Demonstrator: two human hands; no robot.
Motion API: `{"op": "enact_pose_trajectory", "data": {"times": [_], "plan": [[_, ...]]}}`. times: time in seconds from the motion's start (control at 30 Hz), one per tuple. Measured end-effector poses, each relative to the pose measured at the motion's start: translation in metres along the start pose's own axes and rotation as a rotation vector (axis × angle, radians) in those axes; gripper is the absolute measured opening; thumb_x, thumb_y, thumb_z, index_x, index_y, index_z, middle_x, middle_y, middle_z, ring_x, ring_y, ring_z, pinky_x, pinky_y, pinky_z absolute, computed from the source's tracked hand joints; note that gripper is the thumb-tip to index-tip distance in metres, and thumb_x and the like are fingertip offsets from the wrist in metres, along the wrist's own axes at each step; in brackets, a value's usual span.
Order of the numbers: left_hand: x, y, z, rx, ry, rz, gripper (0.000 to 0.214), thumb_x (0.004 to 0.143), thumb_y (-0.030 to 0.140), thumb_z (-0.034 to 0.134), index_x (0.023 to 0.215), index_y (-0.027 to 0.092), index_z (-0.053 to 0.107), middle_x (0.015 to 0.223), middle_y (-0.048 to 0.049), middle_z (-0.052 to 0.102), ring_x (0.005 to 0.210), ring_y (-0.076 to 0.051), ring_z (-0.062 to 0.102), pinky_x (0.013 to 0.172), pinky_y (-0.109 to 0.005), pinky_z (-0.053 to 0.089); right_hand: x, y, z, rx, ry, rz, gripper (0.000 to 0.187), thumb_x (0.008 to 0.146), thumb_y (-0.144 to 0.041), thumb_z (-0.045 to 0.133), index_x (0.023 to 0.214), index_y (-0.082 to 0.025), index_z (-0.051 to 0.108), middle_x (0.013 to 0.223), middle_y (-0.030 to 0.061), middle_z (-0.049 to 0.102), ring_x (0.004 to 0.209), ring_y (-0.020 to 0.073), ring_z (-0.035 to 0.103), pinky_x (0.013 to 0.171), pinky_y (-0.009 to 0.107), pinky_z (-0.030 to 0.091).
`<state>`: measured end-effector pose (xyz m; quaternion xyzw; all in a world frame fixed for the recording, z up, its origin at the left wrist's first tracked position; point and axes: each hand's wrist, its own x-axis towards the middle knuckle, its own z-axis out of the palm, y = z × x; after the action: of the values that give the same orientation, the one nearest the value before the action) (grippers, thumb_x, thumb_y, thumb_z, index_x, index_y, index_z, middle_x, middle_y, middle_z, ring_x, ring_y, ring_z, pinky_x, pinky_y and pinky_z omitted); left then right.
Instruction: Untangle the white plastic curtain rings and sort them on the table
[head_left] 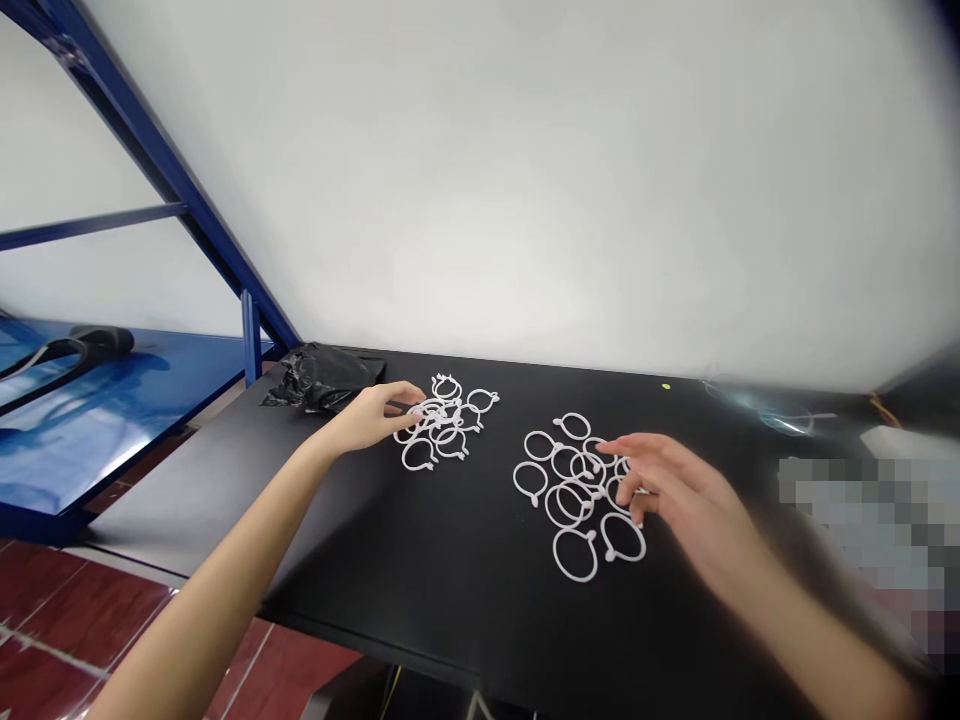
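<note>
Handling white plastic rings [589,474] seems underway; left hand [369,416] and right hand [686,487] loosely curled, grips indiscernible; pinching seems needed.

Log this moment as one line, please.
left hand: at left ring pile | right hand: at right ring pile | surface: black table

A person's two bare arms stretch over the counter [390,560], hands well apart. The left forearm [255,540] slants in across the counter's near edge, the wrist bent slightly inward; the left hand [375,415] is farther over the counter than the right, a gap showing between thumb and curved fingers. The right hand [671,485], above the counter, leads with one nearly straight finger, the others loosely bent and parted, its forearm [795,610] blurred.
</note>
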<state>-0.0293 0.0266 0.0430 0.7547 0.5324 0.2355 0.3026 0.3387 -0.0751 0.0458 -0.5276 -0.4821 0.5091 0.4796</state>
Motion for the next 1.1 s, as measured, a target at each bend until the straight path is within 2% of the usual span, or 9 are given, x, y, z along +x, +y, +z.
{"op": "enact_pose_trajectory", "data": {"times": [0.1,0.13,0.2,0.33,0.43,0.67,0.83,1.0,1.1], "plan": [[-0.011,0.026,0.013,0.069,0.116,0.073,0.031,0.089,0.041,0.057,0.109,0.02,0.065,0.112,-0.0069,0.069,0.104,-0.023,0.064,0.095,-0.039,0.051,0.002,-0.001,-0.016,-0.34,-0.006,-0.106,0.029,0.081,-0.046,0.069,0.096,-0.021,0.068,0.102,0.0104,0.07,0.074,0.0202,0.064,0.063,0.033,0.055],[-0.014,0.037,0.021,0.092,0.096,0.111,0.029,0.091,0.039,0.053,0.11,0.02,0.064,0.112,-0.0065,0.068,0.101,-0.022,0.064,0.092,-0.038,0.052,0.002,-0.002,-0.019,-0.473,-0.038,-0.129,0.029,0.08,-0.046,0.069,0.096,-0.022,0.069,0.1,0.009,0.071,0.076,0.0212,0.065,0.066,0.035,0.055],[-0.02,0.06,0.039,0.115,-0.019,0.236,0.026,0.094,0.034,0.05,0.113,0.021,0.062,0.114,-0.0061,0.067,0.101,-0.02,0.064,0.089,-0.035,0.053,0.0,-0.003,-0.021,-0.713,-0.132,-0.167,0.029,0.079,-0.046,0.071,0.099,-0.025,0.069,0.1,0.0066,0.07,0.076,0.0213,0.065,0.069,0.036,0.054],[-0.018,0.085,0.081,0.23,-0.261,0.52,0.036,0.093,0.017,0.048,0.129,0.018,0.051,0.134,-0.0117,0.054,0.123,-0.021,0.053,0.105,-0.038,0.044,-0.002,-0.001,-0.01,-0.973,-0.342,-0.278,0.035,0.082,-0.042,0.068,0.113,-0.027,0.063,0.114,0.0055,0.064,0.075,0.0186,0.063,0.07,0.035,0.052],[-0.003,0.086,0.105,0.315,-0.258,0.558,0.042,0.091,0.007,0.041,0.132,0.013,0.047,0.135,-0.0147,0.051,0.126,-0.023,0.049,0.105,-0.04,0.044,0.004,0.002,0.004,-1.115,-0.352,-0.346,0.029,0.089,-0.038,0.059,0.114,-0.023,0.06,0.118,0.0069,0.061,0.074,0.0173,0.062,0.066,0.033,0.049],[0.015,0.09,0.118,0.449,-0.223,0.464,0.03,0.073,0.003,0.048,0.099,0.015,0.055,0.085,-0.0059,0.06,0.083,-0.022,0.057,0.071,-0.032,0.049,0.032,0.005,0.034,-1.361,-0.347,-0.268,0.016,0.081,-0.01,0.054,0.092,-0.018,0.062,0.09,0.0052,0.065,0.076,0.0193,0.062,0.056,0.026,0.033],[0.007,0.089,0.11,0.353,-0.176,0.355,0.029,0.071,0.007,0.048,0.097,0.018,0.049,0.069,0.0022,0.053,0.061,-0.017,0.052,0.054,-0.026,0.038,0.04,-0.008,0.036,-1.252,-0.348,-0.176,0.017,0.072,-0.009,0.06,0.085,-0.02,0.061,0.079,0.0018,0.066,0.064,0.0152,0.057,0.052,0.025,0.028],[0.0,0.082,0.1,-0.115,0.06,0.169,0.015,0.075,0.017,0.052,0.088,0.02,0.046,0.068,0.0049,0.049,0.059,-0.011,0.049,0.053,-0.023,0.038,0.037,-0.019,0.013,-0.604,-0.346,-0.074,0.021,0.076,-0.021,0.069,0.096,-0.021,0.062,0.084,0.0005,0.069,0.054,0.0097,0.056,0.052,0.024,0.041],[-0.002,0.083,0.1,-0.589,-0.01,-0.047,0.019,0.075,0.019,0.053,0.093,0.021,0.046,0.071,0.0032,0.052,0.066,-0.013,0.056,0.047,-0.02,0.039,0.033,-0.016,0.006,-0.226,-0.404,0.024,0.028,0.074,-0.03,0.077,0.095,-0.019,0.063,0.082,0.0018,0.071,0.066,0.014,0.066,0.059,0.026,0.05]]}}
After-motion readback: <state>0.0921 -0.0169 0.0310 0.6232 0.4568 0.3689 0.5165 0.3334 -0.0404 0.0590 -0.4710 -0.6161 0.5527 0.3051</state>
